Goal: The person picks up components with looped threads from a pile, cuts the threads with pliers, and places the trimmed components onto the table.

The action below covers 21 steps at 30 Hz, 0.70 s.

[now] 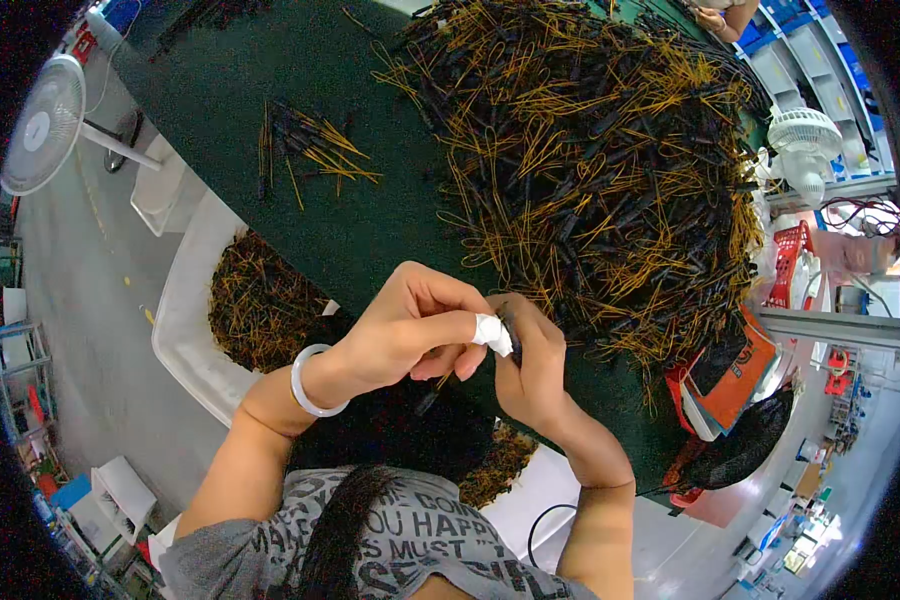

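My left hand (pixel 410 325) is closed in a pinch, with white tape wrapped round the thumb tip and a pale bangle on the wrist. My right hand (pixel 535 360) meets it fingertip to fingertip, its fingers also closed. A yellow wire with a black end (pixel 430 398) pokes out below the left fingers. Something dark shows between the two hands, mostly covered by the fingers. Just beyond them lies a large heap of yellow wires with black ends (pixel 600 170) on the dark green table (pixel 380 240). A small bunch of the same wires (pixel 315 145) lies apart at the upper left.
A white bin (pixel 185 310) with more such wires stands at the table's left edge. White fans stand at left (pixel 42 125) and right (pixel 805 140). An orange folder (pixel 735 370) lies on the right. Another person's hand (pixel 710 18) shows at the top right.
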{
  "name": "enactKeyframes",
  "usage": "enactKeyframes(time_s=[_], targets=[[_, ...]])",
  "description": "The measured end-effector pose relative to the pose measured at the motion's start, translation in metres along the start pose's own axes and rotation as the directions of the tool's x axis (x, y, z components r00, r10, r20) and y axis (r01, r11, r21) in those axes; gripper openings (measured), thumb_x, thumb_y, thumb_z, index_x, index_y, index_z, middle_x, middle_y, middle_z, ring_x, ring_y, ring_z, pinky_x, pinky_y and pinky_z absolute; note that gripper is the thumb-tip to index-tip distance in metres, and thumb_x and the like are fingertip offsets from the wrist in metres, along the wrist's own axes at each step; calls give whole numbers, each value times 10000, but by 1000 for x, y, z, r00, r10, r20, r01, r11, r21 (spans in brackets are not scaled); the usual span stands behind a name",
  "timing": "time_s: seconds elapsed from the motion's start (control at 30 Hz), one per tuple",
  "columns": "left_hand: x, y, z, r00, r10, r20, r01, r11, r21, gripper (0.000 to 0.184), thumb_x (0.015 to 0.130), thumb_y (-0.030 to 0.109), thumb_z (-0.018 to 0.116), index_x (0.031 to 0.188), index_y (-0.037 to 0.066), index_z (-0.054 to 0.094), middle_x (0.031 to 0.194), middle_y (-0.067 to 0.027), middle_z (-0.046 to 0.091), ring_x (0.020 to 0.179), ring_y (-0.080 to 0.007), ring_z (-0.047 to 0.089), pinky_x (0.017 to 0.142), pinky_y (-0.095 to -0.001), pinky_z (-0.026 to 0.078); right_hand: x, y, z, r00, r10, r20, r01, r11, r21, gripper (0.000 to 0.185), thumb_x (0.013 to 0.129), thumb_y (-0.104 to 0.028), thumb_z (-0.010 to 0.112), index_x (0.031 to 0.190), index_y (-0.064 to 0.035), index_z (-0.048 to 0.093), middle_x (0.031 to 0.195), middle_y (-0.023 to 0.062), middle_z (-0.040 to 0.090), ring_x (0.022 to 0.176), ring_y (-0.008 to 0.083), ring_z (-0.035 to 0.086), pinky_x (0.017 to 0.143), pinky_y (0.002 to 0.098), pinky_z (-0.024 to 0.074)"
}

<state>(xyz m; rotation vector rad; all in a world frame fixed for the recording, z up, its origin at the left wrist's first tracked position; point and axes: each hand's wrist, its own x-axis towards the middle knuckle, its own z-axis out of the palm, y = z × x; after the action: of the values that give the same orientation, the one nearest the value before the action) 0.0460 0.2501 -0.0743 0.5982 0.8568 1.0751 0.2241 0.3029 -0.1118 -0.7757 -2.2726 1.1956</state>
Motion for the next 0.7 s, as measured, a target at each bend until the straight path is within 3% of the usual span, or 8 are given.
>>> enactKeyframes(time_s=[0.1, 0.2, 0.27, 0.37, 0.47, 0.53, 0.67, 0.7], targets=[[-1, 0, -7, 979, 95, -180, -50, 970, 236, 140, 853, 87, 586, 865, -20, 676, 614, -25, 611, 437, -23, 458, 390, -170, 321, 5, -7, -2, 999, 27, -38, -20, 986, 167, 361, 792, 113, 440, 1135, 21, 507, 1036, 196, 590, 966, 332, 605, 826, 329, 461], [3, 4, -37, 769, 514, -381, -142, 718, 682, 151, 860, 82, 585, 887, -42, 666, 624, 13, 593, 545, -11, 483, 462, -179, 350, 6, -4, -4, 995, 79, -53, -66, 972, 224, 330, 833, 103, 410, 1126, 6, 527, 1083, 153, 601, 953, 261, 610, 814, 294, 450], [10, 8, -68, 598, 744, -299, -32, 395, 918, 164, 812, 40, 597, 917, -74, 651, 647, -78, 613, 503, -64, 507, 460, -215, 376, 6, -6, -4, 994, 91, -57, -75, 967, 243, 323, 837, 97, 411, 1123, 3, 531, 1076, 147, 603, 935, 251, 610, 811, 287, 448], [26, 20, -87, 590, 769, -246, 119, 219, 968, 251, 790, 73, 622, 993, -76, 625, 880, -178, 636, 583, -244, 610, 570, -326, 486, 7, -8, -4, 993, 116, -32, -104, 962, 251, 314, 845, 89, 415, 1120, -2, 536, 1056, 138, 608, 893, 228, 605, 799, 277, 445], [61, 16, -99, 627, 772, -100, 107, 42, 993, 292, 783, 107, 656, 1022, -56, 613, 898, -172, 616, 711, -280, 627, 656, -362, 493, 8, -8, -1, 994, 111, -19, -104, 969, 222, 309, 846, 86, 421, 1116, -8, 540, 1023, 129, 611, 830, 197, 585, 768, 271, 441], [84, 10, -94, 614, 784, -97, -1, 124, 992, 315, 765, 130, 687, 1022, -38, 613, 899, -169, 597, 776, -292, 618, 698, -374, 486, 7, -10, -1, 995, 89, -34, -80, 976, 203, 308, 844, 87, 426, 1112, -10, 543, 1002, 123, 612, 791, 178, 569, 745, 268, 439], [92, 7, -95, 812, 566, -141, -161, 451, 878, 313, 758, 82, 671, 1039, -37, 606, 890, -174, 613, 709, -277, 600, 656, -350, 479, 7, -11, -6, 983, 180, 26, -182, 960, 213, 313, 839, 83, 432, 1108, -29, 549, 938, 85, 600, 700, 143, 493, 691, 261, 421], [92, 2, -95, 778, 620, -102, -172, 365, 915, 285, 769, 52, 641, 1036, -40, 601, 872, -183, 614, 692, -253, 599, 627, -334, 472, 6, -10, -5, 983, 183, 29, -185, 962, 203, 312, 839, 78, 435, 1107, -34, 549, 921, 73, 595, 682, 137, 470, 682, 258, 417]])
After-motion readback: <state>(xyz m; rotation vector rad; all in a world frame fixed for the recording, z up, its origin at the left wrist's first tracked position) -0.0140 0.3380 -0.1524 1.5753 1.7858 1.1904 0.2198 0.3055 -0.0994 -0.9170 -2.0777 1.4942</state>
